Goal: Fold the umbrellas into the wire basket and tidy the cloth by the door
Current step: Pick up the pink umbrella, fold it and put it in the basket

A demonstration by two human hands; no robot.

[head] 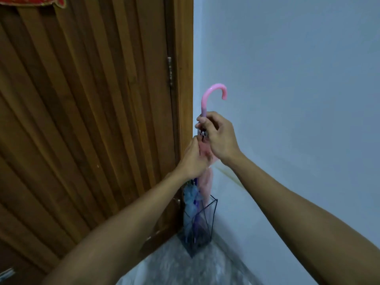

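The pink umbrella (207,177) stands nearly upright in the corner between the wooden door (86,120) and the pale wall (287,79), its hooked handle (213,93) at the top and its tip down inside the wire basket (202,225). So the long axis runs straight up and down, and both hands sit stacked along it. The right hand (218,136) is the upper one, fingers curled around the shaft just under the handle. The left hand (193,159) is just below, gripping the gathered pink canopy from the door side. A blue umbrella (190,210) already rests in the basket, left of the pink one. The next move looks like wrapping or strapping the canopy, with the left hand nearer the loose folds
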